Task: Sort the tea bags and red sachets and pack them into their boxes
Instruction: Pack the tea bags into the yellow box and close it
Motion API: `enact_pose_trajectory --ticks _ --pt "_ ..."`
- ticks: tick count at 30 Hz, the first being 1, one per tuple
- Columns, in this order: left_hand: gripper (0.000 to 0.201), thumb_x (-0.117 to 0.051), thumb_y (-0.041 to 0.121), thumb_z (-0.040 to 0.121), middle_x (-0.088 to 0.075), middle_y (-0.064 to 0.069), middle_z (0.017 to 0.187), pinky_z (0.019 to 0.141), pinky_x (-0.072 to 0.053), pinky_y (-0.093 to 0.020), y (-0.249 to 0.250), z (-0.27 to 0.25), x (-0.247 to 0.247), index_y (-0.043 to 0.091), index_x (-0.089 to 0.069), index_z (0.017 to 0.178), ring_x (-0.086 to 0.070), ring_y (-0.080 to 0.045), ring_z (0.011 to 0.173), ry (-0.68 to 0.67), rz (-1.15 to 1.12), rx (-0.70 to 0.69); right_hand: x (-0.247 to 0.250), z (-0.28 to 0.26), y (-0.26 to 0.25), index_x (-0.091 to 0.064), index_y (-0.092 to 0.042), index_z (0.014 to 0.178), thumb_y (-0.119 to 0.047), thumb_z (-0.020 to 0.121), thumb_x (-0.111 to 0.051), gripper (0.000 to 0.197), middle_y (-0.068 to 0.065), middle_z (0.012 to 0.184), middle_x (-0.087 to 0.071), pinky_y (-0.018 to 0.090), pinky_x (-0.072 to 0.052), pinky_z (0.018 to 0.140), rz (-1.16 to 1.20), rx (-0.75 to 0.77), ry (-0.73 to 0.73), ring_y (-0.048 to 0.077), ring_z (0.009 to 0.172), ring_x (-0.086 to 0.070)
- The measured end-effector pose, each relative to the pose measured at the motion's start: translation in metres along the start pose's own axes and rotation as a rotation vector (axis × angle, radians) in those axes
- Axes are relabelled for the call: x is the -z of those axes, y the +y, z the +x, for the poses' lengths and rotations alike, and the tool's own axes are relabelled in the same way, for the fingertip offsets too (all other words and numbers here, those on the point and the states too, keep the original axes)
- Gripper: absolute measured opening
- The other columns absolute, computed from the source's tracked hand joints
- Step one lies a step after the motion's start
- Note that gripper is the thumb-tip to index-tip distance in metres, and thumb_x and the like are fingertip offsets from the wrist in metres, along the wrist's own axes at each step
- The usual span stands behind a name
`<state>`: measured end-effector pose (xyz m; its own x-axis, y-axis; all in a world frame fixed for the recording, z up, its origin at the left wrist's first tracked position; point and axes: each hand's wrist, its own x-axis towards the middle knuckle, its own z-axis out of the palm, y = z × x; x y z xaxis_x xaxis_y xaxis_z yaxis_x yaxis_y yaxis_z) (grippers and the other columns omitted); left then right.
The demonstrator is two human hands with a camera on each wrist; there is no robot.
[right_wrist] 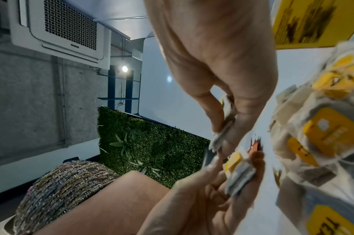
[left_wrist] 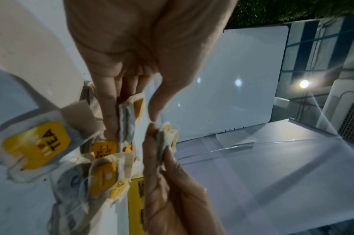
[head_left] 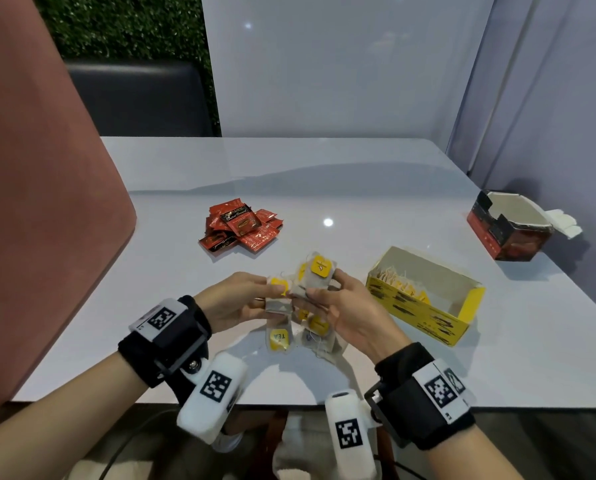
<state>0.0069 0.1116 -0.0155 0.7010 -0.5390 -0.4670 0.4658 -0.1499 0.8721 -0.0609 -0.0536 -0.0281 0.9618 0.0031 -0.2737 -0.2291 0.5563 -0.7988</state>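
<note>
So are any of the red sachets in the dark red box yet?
No, the red sachets lie piled on the table, far left of the dark red box.

Between your hands, the tea bags [head_left: 315, 282] look like matt, fibrous paper with glossy yellow card tags. Beyond your left hand [head_left: 236, 301], the red sachets [head_left: 242, 225] are shiny foil. By your right hand [head_left: 345, 306], the yellow box [head_left: 428, 306] is plain cardboard inside. Under both, the table [head_left: 358, 188] is smooth and glossy.
</note>
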Motion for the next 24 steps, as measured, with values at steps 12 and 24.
enact_pose_trajectory --ticks 12,24 --pt "0.032 -0.051 -0.009 0.087 -0.062 -0.025 0.118 0.086 -0.054 -0.023 -0.006 -0.002 0.006 -0.017 -0.052 0.118 -0.068 -0.023 0.097 -0.01 -0.073 -0.02 -0.006 0.004 -0.008 -0.055 0.008 0.11 0.003 0.095 -0.044 0.02 0.022 0.1 -0.064 0.026 -0.059 0.058 0.002 -0.068 -0.001 0.026 0.072 -0.071" --pt "0.023 -0.052 -0.005 0.089 -0.066 -0.026 0.103 0.071 -0.058 -0.021 0.005 0.003 0.008 -0.009 -0.052 0.111 -0.07 -0.025 0.084 0.115 0.145 -0.033 0.004 0.011 -0.022 -0.057 0.001 0.102 0.007 0.088 -0.053 0.016 0.018 0.092 -0.067 0.028 -0.06 0.066 -0.009 0.017 0.088 0.025 0.074 -0.07"
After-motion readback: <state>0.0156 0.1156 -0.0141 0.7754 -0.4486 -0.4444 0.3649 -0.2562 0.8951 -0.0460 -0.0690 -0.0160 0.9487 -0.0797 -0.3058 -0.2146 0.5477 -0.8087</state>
